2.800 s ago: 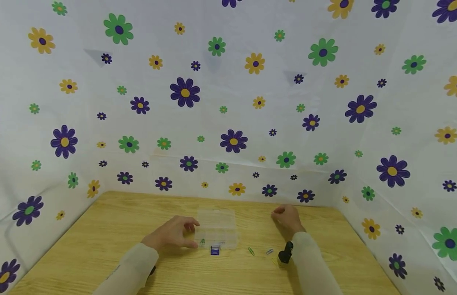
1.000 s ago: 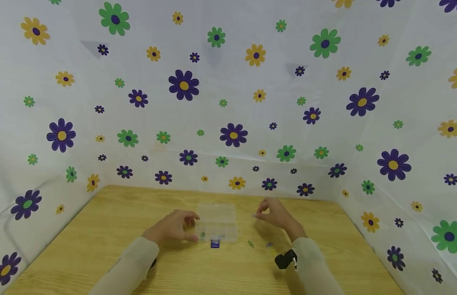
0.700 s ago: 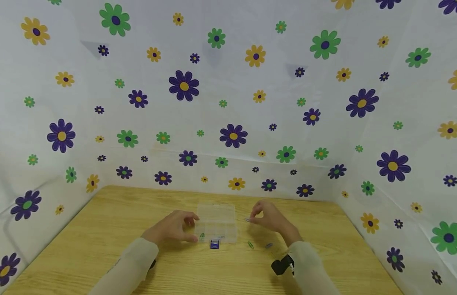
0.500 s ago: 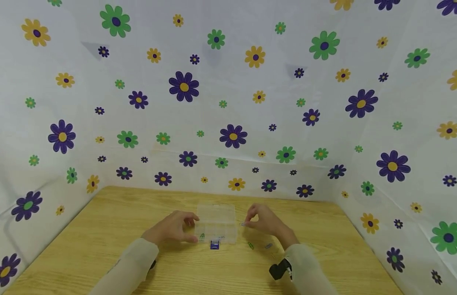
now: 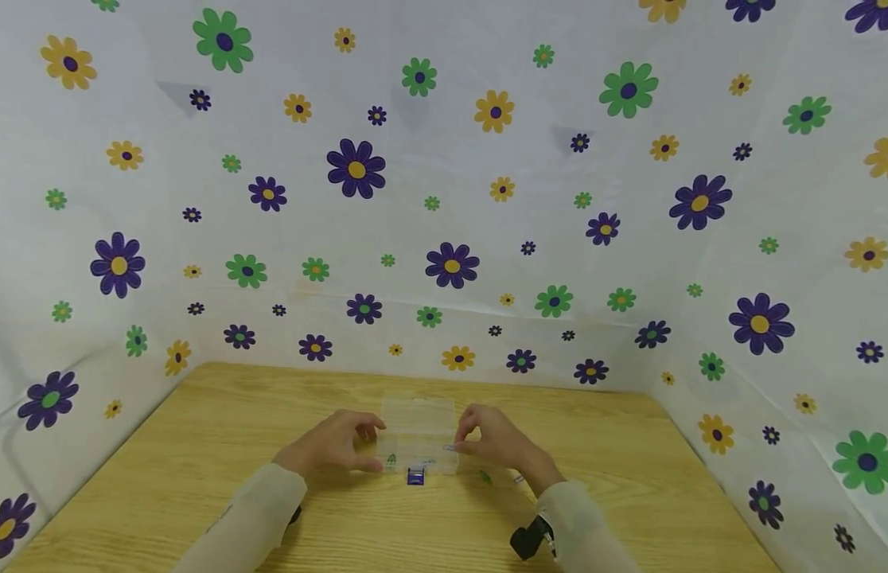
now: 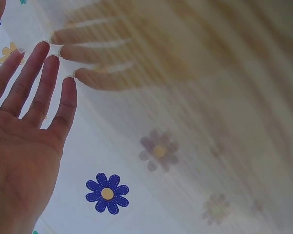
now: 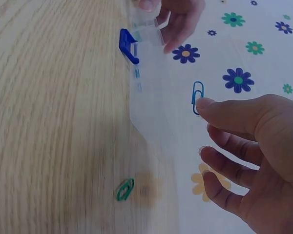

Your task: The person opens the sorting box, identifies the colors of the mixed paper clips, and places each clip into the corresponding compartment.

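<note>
Paperclip [image 7: 198, 91], blue, pinched in right grip [image 5: 496, 439]; right grip shifted leftward, to clear box's [image 5: 418, 414] right edge; left grip [image 5: 335, 443] wide, unmoved, beside box's left end; green clip [image 5: 485, 477] on table [image 5: 358, 525] near right grip.

The right grip [image 5: 492, 439] covers part of its clip [image 7: 198, 91]; beyond it, the left grip [image 7: 183, 18] and box [image 7: 151, 100] are cut by the right wrist view's top; below it, the green clip [image 5: 484, 477] blurs in the head view; contents [image 5: 391, 459] by the left grip are indistinct.

Clips [image 5: 484, 477] on table [image 5: 358, 525], right of box [image 5: 418, 415]
</note>
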`<action>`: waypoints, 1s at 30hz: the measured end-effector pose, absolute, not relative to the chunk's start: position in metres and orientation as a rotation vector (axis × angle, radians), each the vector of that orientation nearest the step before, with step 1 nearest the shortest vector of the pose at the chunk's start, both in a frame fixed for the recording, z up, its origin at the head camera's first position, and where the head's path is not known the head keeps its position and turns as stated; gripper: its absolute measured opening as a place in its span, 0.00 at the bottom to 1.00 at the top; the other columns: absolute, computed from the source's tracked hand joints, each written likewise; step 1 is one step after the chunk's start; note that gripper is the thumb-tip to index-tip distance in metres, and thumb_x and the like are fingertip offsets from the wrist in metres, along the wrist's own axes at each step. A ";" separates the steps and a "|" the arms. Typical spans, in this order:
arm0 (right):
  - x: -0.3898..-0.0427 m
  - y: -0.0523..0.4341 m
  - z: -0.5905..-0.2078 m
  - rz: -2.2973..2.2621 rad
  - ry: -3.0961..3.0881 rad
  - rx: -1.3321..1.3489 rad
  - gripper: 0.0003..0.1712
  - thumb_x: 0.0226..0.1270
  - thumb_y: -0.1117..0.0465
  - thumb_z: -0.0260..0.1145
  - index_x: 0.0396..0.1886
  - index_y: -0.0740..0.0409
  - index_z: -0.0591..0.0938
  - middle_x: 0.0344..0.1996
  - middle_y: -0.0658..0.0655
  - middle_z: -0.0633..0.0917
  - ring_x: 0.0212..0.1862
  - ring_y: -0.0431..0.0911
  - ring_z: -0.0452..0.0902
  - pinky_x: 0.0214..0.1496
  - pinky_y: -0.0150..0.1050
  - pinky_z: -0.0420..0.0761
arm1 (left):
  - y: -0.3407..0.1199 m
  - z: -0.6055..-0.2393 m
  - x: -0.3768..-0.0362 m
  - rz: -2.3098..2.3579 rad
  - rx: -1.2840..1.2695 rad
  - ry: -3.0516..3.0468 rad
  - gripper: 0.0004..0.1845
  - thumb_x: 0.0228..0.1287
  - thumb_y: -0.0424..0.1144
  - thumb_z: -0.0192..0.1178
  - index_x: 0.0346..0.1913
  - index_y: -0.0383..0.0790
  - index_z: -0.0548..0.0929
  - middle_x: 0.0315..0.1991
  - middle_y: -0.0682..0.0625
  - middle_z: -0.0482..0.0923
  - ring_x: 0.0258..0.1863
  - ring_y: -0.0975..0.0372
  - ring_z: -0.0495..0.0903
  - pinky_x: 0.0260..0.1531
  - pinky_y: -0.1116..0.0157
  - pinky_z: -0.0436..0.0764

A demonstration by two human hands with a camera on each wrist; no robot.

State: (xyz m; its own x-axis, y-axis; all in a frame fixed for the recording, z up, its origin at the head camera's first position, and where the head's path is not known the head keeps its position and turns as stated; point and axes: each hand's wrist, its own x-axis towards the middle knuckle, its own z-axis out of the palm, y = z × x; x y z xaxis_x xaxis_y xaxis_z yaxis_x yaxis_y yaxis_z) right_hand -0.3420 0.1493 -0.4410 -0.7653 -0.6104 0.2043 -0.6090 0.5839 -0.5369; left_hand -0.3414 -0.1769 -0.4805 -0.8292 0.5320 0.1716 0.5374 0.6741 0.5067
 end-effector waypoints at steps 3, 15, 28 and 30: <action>-0.339 0.143 -0.441 -0.945 2.781 -1.074 0.08 0.66 0.64 0.74 0.26 0.55 0.88 0.37 0.51 0.83 0.46 0.51 0.79 0.57 0.58 0.80 | -0.177 -0.481 -0.340 -0.880 -0.933 -2.859 0.37 0.51 0.58 0.78 0.58 0.37 0.83 0.45 0.49 0.85 0.45 0.58 0.81 0.52 0.54 0.82; -0.333 0.117 -0.440 -0.810 2.776 -1.140 0.08 0.65 0.66 0.73 0.26 0.56 0.89 0.35 0.52 0.83 0.44 0.54 0.80 0.52 0.42 0.79 | -0.181 -0.481 -0.341 -0.862 -0.929 -2.859 0.37 0.51 0.59 0.77 0.58 0.38 0.83 0.44 0.50 0.85 0.44 0.59 0.81 0.51 0.56 0.82; -0.336 0.111 -0.446 -0.658 2.867 -1.146 0.08 0.65 0.65 0.74 0.25 0.54 0.89 0.35 0.49 0.84 0.43 0.48 0.81 0.60 0.50 0.81 | -0.178 -0.477 -0.341 -0.866 -0.952 -2.844 0.36 0.52 0.56 0.79 0.58 0.36 0.83 0.44 0.48 0.86 0.44 0.58 0.81 0.51 0.55 0.83; -0.336 0.110 -0.446 -0.645 2.873 -1.146 0.08 0.65 0.65 0.74 0.25 0.55 0.89 0.34 0.49 0.84 0.43 0.48 0.81 0.62 0.51 0.80 | -0.178 -0.478 -0.342 -0.864 -0.953 -2.842 0.36 0.51 0.56 0.79 0.58 0.36 0.83 0.44 0.48 0.86 0.44 0.58 0.81 0.51 0.55 0.83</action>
State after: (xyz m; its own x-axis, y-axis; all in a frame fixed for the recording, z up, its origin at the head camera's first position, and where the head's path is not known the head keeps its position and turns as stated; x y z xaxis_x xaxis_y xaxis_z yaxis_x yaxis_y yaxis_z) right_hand -0.3365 0.1098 -0.4455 -0.7368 -0.6558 0.1647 -0.6633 0.6537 -0.3643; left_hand -0.3419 -0.1777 -0.4778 -0.8132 0.5504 0.1892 0.5625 0.6599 0.4981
